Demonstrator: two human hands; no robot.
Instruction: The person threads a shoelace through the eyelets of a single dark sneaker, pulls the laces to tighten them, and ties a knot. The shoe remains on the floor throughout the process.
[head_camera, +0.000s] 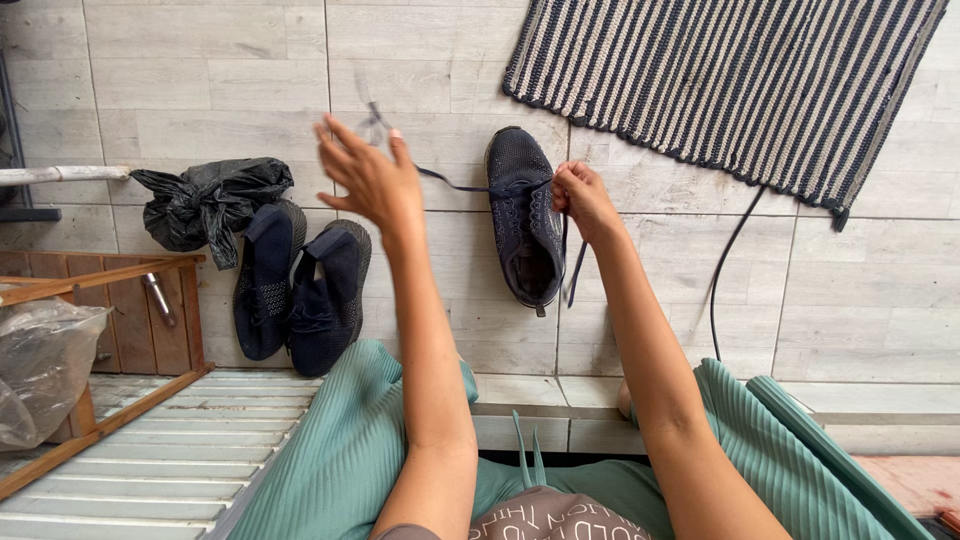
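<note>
Navy sneaker (524, 215): twelve o'clock, on tiled floor (200, 90), mid-lacing.
Left hand (372, 180): fingers loosely pinched shoelace (450, 183), pulled toward ten o'clock.
Right hand (583, 200): fingers clenched at eyelets.
Next: tension judged needed.

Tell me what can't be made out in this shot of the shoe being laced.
Head view only:
- Left hand: blurred by motion, so its grip on the lace is unclear.
- Right hand: fingertips hidden against the dark shoe.
- Black bag: contents hidden.
- Striped rug: cut off by the top edge.
- Black cord: upper end hidden under the rug.
</note>
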